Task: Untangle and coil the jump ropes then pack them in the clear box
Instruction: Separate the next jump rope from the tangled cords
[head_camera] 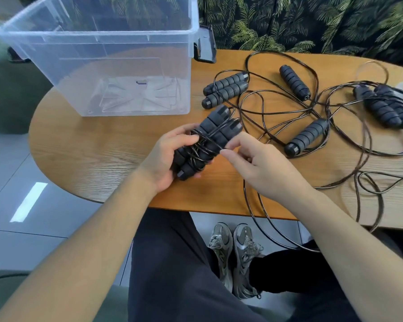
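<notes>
While the left hand [170, 156] grips a cord-wrapped handle bundle [205, 142] above the desk [98, 156], the right hand [254, 159] pinches its cord end. Loose jump ropes [300, 117] sprawl to the right; the clear box [107, 54] stands behind, left.

Eight black foam handles: two in the wrapped bundle [205, 140] at centre, a pair [223, 89] at one o'clock, two singles [294, 82] [307, 137] toward two, a pair [386, 105] at three. One clear box [98, 36] at eleven. Two hands. Two shoes.
</notes>
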### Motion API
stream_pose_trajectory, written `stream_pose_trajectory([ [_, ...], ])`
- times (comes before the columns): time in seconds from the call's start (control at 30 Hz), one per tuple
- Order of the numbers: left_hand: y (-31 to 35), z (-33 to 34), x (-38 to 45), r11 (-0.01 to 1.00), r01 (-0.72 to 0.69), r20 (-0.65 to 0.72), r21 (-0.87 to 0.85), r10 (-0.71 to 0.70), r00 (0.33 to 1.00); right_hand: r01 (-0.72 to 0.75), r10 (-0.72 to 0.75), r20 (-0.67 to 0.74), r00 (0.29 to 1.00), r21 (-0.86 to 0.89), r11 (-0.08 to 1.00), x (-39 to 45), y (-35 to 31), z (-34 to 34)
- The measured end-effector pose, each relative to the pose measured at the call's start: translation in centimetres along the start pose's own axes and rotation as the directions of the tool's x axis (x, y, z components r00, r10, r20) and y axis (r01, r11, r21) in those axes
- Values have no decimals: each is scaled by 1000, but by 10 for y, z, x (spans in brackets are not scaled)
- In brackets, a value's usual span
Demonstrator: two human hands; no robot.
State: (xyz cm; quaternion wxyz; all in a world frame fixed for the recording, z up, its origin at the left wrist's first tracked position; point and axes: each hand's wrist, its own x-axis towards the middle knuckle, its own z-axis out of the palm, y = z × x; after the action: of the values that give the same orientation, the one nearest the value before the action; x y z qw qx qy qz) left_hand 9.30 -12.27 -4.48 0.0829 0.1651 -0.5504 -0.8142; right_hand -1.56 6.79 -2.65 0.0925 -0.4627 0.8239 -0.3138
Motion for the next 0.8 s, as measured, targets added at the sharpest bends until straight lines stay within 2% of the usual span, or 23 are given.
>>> stream_pose_trajectory([
  [0.13,-2,-3,2,994,-40,10,-99,41,999,-31,31,13,999,-4,1000,-6,15,0],
  [0.37,-5,-13,1,990,-68,79,-120,78,994,-63,41,203,978,102,993,-10,22,0],
  [0.57,-2,-16,3,994,-30,193,-109,51,980,-144,144,81,986,-9,990,-5,22,-2],
  [0.67,1,-19,4,997,9,253,-80,12,967,-157,156,178,972,-8,988,-7,26,-7],
  [0.8,5,-25,7,997,60,384,-39,-41,923,-124,79,308,948,128,984,-11,31,-20],
])
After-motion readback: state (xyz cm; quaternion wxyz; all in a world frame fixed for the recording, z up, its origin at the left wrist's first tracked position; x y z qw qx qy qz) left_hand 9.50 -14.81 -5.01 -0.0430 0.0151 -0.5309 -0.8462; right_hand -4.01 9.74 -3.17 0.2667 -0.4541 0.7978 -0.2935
